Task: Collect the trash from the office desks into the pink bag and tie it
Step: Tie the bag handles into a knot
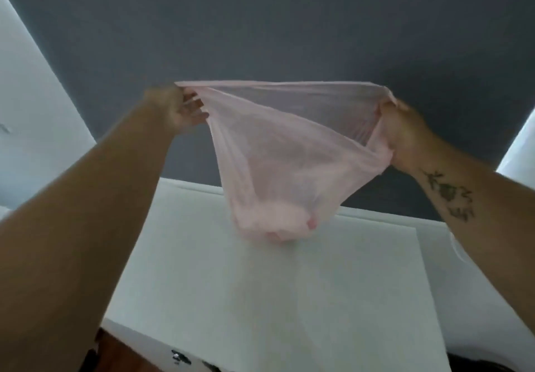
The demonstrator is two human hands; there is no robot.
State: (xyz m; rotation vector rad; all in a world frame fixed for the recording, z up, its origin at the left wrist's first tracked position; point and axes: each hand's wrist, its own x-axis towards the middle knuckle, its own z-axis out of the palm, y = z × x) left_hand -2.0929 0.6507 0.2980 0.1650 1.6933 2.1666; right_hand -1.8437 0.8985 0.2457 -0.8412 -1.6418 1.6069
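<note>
I'm pinching pink bag (pixel 275 151) rim taut: left hand (pixel 181 111) at 9, right hand (pixel 402 137) at 3.

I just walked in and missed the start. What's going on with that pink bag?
A person is holding the pink bag up in the air over a white desk. The left hand pinches one side of its rim and the right hand grips the bunched other side, so the mouth is pulled wide and taut. A pale lump, probably collected trash, sags at the bottom. The bag is not yet tied.
</note>
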